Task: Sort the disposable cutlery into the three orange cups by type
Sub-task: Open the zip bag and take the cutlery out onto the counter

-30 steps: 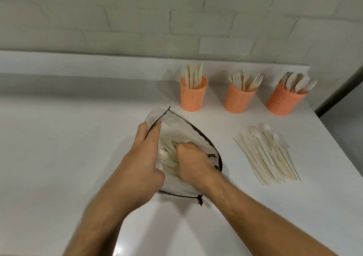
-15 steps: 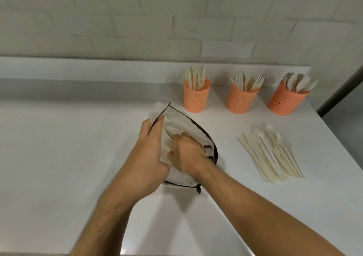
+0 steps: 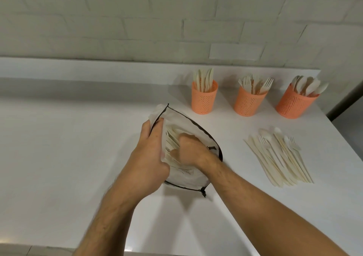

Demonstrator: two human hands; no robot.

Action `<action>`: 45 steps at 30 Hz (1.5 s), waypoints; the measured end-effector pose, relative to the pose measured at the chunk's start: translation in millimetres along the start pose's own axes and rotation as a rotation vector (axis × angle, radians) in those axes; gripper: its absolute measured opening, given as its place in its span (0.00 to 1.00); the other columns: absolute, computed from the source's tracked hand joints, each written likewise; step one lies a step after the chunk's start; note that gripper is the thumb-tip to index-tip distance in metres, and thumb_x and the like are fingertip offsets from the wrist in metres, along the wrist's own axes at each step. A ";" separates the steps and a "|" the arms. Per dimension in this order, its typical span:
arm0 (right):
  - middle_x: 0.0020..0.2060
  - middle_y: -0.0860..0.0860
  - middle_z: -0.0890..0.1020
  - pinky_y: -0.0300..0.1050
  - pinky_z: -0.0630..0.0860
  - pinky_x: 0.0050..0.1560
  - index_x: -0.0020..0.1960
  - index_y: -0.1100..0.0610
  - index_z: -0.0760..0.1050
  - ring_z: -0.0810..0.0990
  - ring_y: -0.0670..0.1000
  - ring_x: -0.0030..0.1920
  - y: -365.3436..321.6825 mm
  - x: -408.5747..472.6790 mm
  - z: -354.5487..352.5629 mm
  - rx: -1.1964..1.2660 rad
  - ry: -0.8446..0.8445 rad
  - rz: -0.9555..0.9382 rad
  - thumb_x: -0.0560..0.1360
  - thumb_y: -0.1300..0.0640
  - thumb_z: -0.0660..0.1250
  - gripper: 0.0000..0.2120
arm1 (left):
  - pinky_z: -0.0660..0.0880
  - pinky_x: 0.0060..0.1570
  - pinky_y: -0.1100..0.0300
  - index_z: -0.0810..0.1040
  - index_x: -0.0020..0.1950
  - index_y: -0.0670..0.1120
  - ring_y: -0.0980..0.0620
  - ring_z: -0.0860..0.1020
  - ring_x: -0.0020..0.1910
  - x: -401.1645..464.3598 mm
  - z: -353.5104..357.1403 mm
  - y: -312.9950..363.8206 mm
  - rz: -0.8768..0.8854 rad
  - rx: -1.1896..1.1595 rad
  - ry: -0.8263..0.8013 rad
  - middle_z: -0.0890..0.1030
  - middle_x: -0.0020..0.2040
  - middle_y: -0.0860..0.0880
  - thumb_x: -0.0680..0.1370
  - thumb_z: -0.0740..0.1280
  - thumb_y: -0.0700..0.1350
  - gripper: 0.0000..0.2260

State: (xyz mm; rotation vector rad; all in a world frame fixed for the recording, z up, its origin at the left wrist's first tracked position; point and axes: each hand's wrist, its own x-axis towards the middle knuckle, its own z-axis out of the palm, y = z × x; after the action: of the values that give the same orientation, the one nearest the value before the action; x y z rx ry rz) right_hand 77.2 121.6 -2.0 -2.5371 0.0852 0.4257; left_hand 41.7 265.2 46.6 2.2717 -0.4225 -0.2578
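White counter (image 3: 59, 157) under brick wall (image 3: 137, 20); left hand (image 3: 149, 163) grips bag (image 3: 188, 122), right hand (image 3: 192, 151) clutches cutlery (image 3: 171, 138).

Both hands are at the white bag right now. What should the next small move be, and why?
Probably the right hand lifts its bunch of cutlery out of the bag: its fingers are curled around pieces inside, while the left hand holds the rim open.
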 end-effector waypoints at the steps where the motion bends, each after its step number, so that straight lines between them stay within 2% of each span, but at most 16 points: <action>1: 0.42 0.53 0.75 0.42 0.69 0.37 0.55 0.63 0.71 0.75 0.53 0.44 -0.7 0.7 -2.2 0.012 -0.020 0.012 0.80 0.55 0.64 0.11 | 0.71 0.37 0.77 0.51 0.78 0.57 0.58 0.68 0.54 -0.1 0.0 0.6 0.003 -0.007 -0.003 0.57 0.68 0.62 0.69 0.64 0.27 0.46; 5: 0.62 0.58 0.77 0.45 0.73 0.52 0.74 0.62 0.61 0.76 0.56 0.58 2.4 5.2 -10.4 0.085 -0.105 0.075 0.82 0.49 0.61 0.26 | 0.71 0.37 0.77 0.53 0.77 0.58 0.60 0.70 0.50 0.1 -1.6 4.1 0.015 -0.012 0.002 0.58 0.64 0.64 0.69 0.64 0.27 0.44; 7: 0.63 0.56 0.76 0.47 0.76 0.52 0.77 0.59 0.57 0.76 0.56 0.59 5.5 7.6 -14.8 0.134 -0.193 0.116 0.80 0.47 0.64 0.31 | 0.71 0.37 0.77 0.55 0.76 0.59 0.61 0.70 0.50 0.5 -2.6 5.9 0.027 -0.012 0.002 0.58 0.62 0.64 0.68 0.63 0.27 0.43; 9: 0.53 0.55 0.80 0.46 0.75 0.47 0.69 0.59 0.66 0.77 0.53 0.49 9.2 11.6 -17.0 0.194 -0.274 0.150 0.78 0.47 0.66 0.25 | 0.71 0.38 0.77 0.56 0.75 0.61 0.62 0.71 0.51 1.2 -2.8 7.3 0.033 -0.018 -0.002 0.59 0.63 0.63 0.68 0.64 0.27 0.44; 11: 0.34 0.52 0.77 0.43 0.70 0.36 0.48 0.58 0.74 0.71 0.49 0.34 12.2 17.0 -15.9 0.400 -0.359 0.206 0.77 0.49 0.69 0.12 | 0.72 0.38 0.77 0.56 0.74 0.62 0.64 0.71 0.52 2.1 -1.9 7.3 0.037 -0.024 -0.007 0.59 0.64 0.63 0.68 0.64 0.27 0.44; 12: 0.31 0.51 0.75 0.41 0.68 0.31 0.42 0.57 0.74 0.68 0.48 0.30 12.7 20.6 -14.6 0.548 -0.406 0.253 0.77 0.52 0.69 0.10 | 0.72 0.38 0.76 0.57 0.74 0.63 0.64 0.71 0.52 2.6 -1.2 7.2 0.038 -0.023 -0.010 0.59 0.64 0.63 0.68 0.63 0.27 0.43; 15: 0.36 0.53 0.76 0.33 0.66 0.21 0.46 0.58 0.73 0.67 0.45 0.28 11.6 27.2 -15.0 0.934 -0.468 0.374 0.75 0.58 0.69 0.05 | 0.72 0.38 0.76 0.56 0.75 0.62 0.61 0.69 0.55 3.7 0.3 7.4 0.040 -0.020 -0.020 0.59 0.65 0.63 0.68 0.62 0.27 0.44; 18: 0.36 0.54 0.76 0.32 0.69 0.20 0.47 0.59 0.74 0.70 0.46 0.28 11.0 26.5 -18.2 1.116 -0.559 0.389 0.76 0.57 0.68 0.05 | 0.71 0.38 0.77 0.54 0.76 0.62 0.61 0.68 0.56 4.6 0.8 8.8 0.036 -0.026 -0.028 0.58 0.64 0.64 0.69 0.63 0.27 0.45; 21: 0.36 0.54 0.77 0.35 0.73 0.21 0.40 0.59 0.74 0.78 0.50 0.29 11.8 25.2 -21.9 1.338 -0.680 0.442 0.81 0.52 0.61 0.15 | 0.70 0.40 0.75 0.53 0.76 0.63 0.61 0.69 0.56 5.3 0.6 8.2 0.029 -0.017 -0.026 0.59 0.65 0.62 0.68 0.63 0.27 0.45; 25: 0.35 0.60 0.82 0.40 0.79 0.23 0.39 0.67 0.79 0.83 0.57 0.31 8.3 28.3 -25.1 1.550 -0.676 0.495 0.82 0.58 0.59 0.19 | 0.70 0.43 0.71 0.56 0.75 0.61 0.58 0.70 0.57 5.1 0.5 6.4 0.023 0.000 -0.024 0.61 0.63 0.60 0.68 0.64 0.27 0.44; 27: 0.35 0.59 0.81 0.38 0.78 0.22 0.41 0.66 0.79 0.82 0.55 0.30 2.8 29.9 -24.5 1.467 -0.621 0.496 0.81 0.61 0.62 0.13 | 0.69 0.42 0.72 0.56 0.75 0.61 0.58 0.70 0.57 4.9 0.1 5.2 0.028 0.013 -0.022 0.61 0.63 0.60 0.68 0.64 0.28 0.43; 30: 0.36 0.54 0.78 0.33 0.72 0.20 0.45 0.59 0.77 0.77 0.47 0.27 -6.0 27.3 -23.3 1.039 -0.451 0.368 0.77 0.61 0.68 0.03 | 0.70 0.37 0.73 0.57 0.75 0.57 0.58 0.69 0.55 5.8 -2.2 4.4 0.026 0.028 -0.015 0.61 0.62 0.60 0.69 0.65 0.28 0.41; 35: 0.24 0.50 0.72 0.39 0.69 0.36 0.33 0.56 0.69 0.71 0.47 0.23 -26.4 18.2 -25.5 0.323 -0.380 0.176 0.76 0.59 0.63 0.13 | 0.71 0.40 0.75 0.57 0.76 0.54 0.58 0.71 0.54 7.4 -2.8 3.8 0.028 0.026 -0.016 0.61 0.60 0.59 0.69 0.64 0.28 0.40; 38: 0.23 0.49 0.75 0.40 0.68 0.34 0.31 0.58 0.72 0.71 0.48 0.26 -34.1 27.7 -23.9 0.070 -0.353 0.168 0.75 0.59 0.64 0.14 | 0.71 0.42 0.71 0.56 0.77 0.54 0.56 0.70 0.58 7.4 -3.1 2.8 0.012 0.034 -0.016 0.61 0.62 0.59 0.70 0.64 0.28 0.40; 42: 0.20 0.50 0.75 0.39 0.69 0.26 0.33 0.59 0.73 0.71 0.46 0.19 -36.5 29.1 -24.8 0.123 -0.394 0.217 0.77 0.61 0.66 0.13 | 0.71 0.38 0.74 0.59 0.72 0.56 0.65 0.71 0.49 7.0 -8.3 2.2 -0.003 0.023 0.011 0.60 0.57 0.61 0.70 0.65 0.29 0.37; 45: 0.26 0.51 0.79 0.40 0.73 0.30 0.39 0.59 0.76 0.74 0.47 0.24 -41.8 12.9 -35.5 0.114 -0.343 0.213 0.78 0.59 0.66 0.09 | 0.73 0.40 0.66 0.61 0.70 0.54 0.59 0.73 0.47 8.7 -8.4 2.5 -0.044 0.058 0.031 0.61 0.58 0.56 0.70 0.64 0.30 0.34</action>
State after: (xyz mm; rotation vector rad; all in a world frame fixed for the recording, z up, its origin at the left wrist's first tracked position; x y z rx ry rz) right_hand 105.7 138.0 43.8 -2.3155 0.2435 0.9060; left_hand 51.9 266.0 53.6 2.3406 -0.3689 -0.2349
